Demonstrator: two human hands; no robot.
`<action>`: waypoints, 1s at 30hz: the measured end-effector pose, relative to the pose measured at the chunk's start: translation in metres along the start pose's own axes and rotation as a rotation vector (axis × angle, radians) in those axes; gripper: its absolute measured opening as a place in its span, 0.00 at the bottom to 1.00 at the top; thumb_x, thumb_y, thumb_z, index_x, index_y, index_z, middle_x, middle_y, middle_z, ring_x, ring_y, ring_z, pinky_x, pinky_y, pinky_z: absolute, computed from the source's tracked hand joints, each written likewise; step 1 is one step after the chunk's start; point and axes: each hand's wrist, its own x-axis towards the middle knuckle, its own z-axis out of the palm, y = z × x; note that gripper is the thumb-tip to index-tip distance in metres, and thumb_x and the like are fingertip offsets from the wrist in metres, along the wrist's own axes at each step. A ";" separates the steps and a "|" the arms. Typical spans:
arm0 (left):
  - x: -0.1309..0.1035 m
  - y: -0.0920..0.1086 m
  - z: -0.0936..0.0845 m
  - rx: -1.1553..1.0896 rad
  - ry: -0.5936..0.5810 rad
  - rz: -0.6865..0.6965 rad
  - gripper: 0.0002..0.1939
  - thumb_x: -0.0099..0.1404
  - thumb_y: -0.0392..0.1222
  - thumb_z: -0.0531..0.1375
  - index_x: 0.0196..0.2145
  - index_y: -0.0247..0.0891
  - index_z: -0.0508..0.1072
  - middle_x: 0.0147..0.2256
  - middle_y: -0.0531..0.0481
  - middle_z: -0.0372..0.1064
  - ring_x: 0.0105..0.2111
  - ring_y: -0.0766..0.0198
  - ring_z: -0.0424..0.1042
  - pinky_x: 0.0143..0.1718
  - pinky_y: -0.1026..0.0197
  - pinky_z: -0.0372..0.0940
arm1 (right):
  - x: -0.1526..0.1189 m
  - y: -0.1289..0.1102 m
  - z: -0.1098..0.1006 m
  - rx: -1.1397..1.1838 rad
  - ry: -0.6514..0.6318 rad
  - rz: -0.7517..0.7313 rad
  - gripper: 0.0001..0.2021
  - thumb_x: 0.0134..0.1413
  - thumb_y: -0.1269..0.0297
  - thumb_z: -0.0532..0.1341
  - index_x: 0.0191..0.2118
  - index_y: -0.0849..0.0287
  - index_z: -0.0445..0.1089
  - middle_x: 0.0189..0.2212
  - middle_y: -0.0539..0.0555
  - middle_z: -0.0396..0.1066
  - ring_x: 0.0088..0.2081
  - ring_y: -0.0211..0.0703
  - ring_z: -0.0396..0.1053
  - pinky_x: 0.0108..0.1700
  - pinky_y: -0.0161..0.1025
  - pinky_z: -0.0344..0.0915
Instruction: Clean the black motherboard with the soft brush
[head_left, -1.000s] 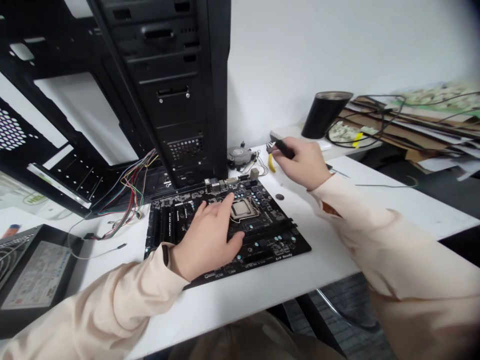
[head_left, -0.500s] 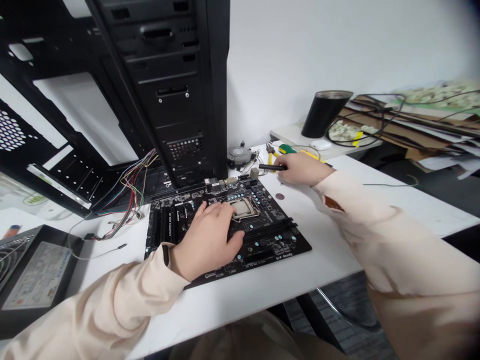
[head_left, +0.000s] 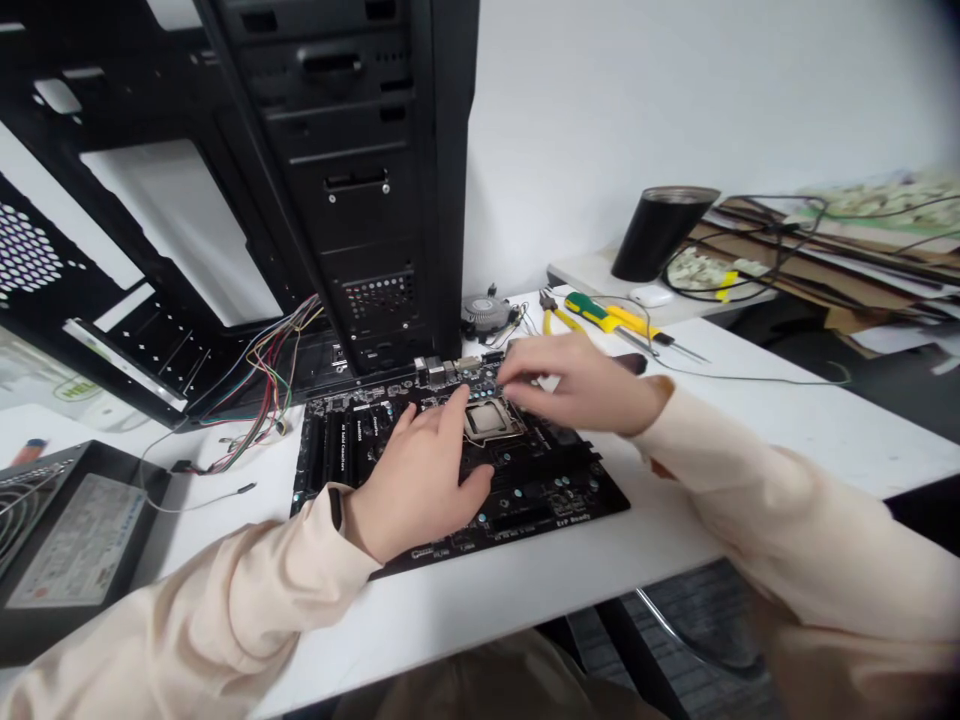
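A black motherboard (head_left: pixel 555 505) lies flat on the white table, with a silver processor (head_left: pixel 489 418) in its socket. My left hand (head_left: pixel 420 470) rests on the board, fingers spread, the index fingertip just left of the processor socket. My right hand (head_left: pixel 566 380) hovers over the socket's right side, thumb and fingers curled together. A slim black rod (head_left: pixel 631 362) pokes out behind the right hand and seems held in it; its other end is hidden. Whatever lies between those fingertips does not show.
A black computer case (head_left: pixel 375 130) stands behind the board; its coloured wires (head_left: pixel 281 350) trail left. A power supply (head_left: pixel 75 540) sits at left. Behind my right hand lie a round fan (head_left: pixel 486 315), pliers (head_left: pixel 559 318), a green-handled screwdriver (head_left: pixel 591 310) and a yellow-handled screwdriver (head_left: pixel 634 322). A black tumbler (head_left: pixel 660 235) stands further back.
My right hand has moved from beside the pliers toward me and left, over the processor socket, and the black rod has turned to point backward. My left hand has stayed on the board.
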 end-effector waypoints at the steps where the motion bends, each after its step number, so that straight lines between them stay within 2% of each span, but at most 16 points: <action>1: 0.000 0.000 0.000 -0.004 0.002 -0.001 0.39 0.63 0.42 0.56 0.64 0.24 0.43 0.58 0.31 0.59 0.59 0.50 0.59 0.61 0.42 0.48 | 0.001 -0.008 0.006 0.072 -0.061 -0.064 0.09 0.57 0.63 0.55 0.32 0.59 0.71 0.29 0.53 0.72 0.32 0.38 0.69 0.37 0.36 0.65; 4: 0.000 0.000 0.001 -0.016 0.010 -0.007 0.38 0.63 0.42 0.55 0.64 0.27 0.42 0.58 0.33 0.61 0.58 0.51 0.61 0.61 0.42 0.49 | 0.002 -0.020 0.023 0.108 -0.232 -0.085 0.08 0.53 0.62 0.60 0.33 0.61 0.72 0.31 0.55 0.72 0.33 0.41 0.69 0.36 0.38 0.65; 7: 0.001 0.000 0.001 -0.021 0.014 -0.007 0.37 0.63 0.42 0.54 0.64 0.28 0.42 0.57 0.33 0.62 0.58 0.51 0.62 0.61 0.41 0.50 | 0.002 -0.020 0.032 0.144 -0.308 -0.022 0.07 0.51 0.62 0.61 0.32 0.61 0.72 0.32 0.56 0.71 0.34 0.43 0.69 0.38 0.40 0.65; 13: 0.001 -0.001 -0.001 -0.023 0.002 0.002 0.38 0.62 0.42 0.55 0.64 0.27 0.42 0.57 0.33 0.61 0.58 0.50 0.61 0.61 0.42 0.50 | 0.003 -0.023 0.031 0.167 -0.277 0.023 0.07 0.49 0.67 0.60 0.23 0.59 0.64 0.26 0.51 0.66 0.28 0.38 0.63 0.33 0.37 0.60; 19: 0.001 0.001 -0.002 0.001 -0.011 0.003 0.39 0.62 0.42 0.56 0.64 0.23 0.42 0.56 0.31 0.62 0.58 0.49 0.61 0.61 0.42 0.49 | 0.000 -0.006 0.011 0.220 -0.160 0.096 0.17 0.52 0.63 0.55 0.16 0.58 0.51 0.16 0.46 0.55 0.21 0.32 0.54 0.28 0.34 0.54; 24: 0.001 0.001 -0.003 0.007 -0.026 0.007 0.38 0.63 0.42 0.55 0.64 0.25 0.42 0.56 0.33 0.63 0.58 0.50 0.60 0.61 0.43 0.49 | -0.006 0.012 -0.004 0.171 -0.262 0.242 0.21 0.50 0.60 0.54 0.14 0.57 0.45 0.12 0.44 0.44 0.18 0.30 0.45 0.23 0.34 0.47; 30: 0.002 0.002 -0.003 0.024 -0.035 0.009 0.37 0.63 0.42 0.55 0.64 0.25 0.43 0.57 0.32 0.61 0.58 0.50 0.60 0.61 0.42 0.49 | -0.004 0.012 -0.009 0.162 -0.294 0.288 0.22 0.51 0.56 0.54 0.13 0.58 0.48 0.12 0.44 0.45 0.18 0.30 0.45 0.23 0.35 0.47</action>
